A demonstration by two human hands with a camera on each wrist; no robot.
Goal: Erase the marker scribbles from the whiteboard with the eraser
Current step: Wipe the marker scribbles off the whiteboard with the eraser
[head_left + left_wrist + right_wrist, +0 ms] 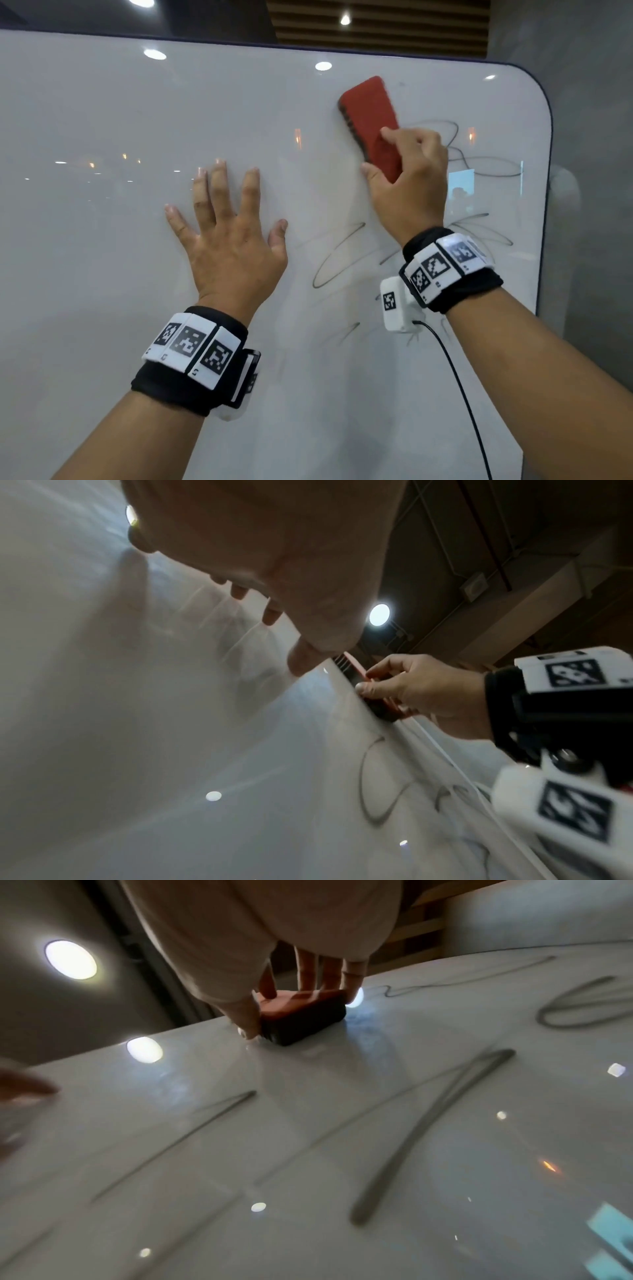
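A glossy whiteboard fills the head view. My right hand grips a red eraser with a dark felt underside and holds it flat against the board's upper right area. The eraser shows in the right wrist view with my fingers curled over its top. Dark marker scribbles run to the right of the eraser, and more scribbles loop below it. My left hand lies flat on the board with fingers spread, left of the scribbles, holding nothing.
The board's rounded right edge borders a grey wall. A black cable hangs from the white camera unit under my right wrist. Ceiling lights reflect on the board.
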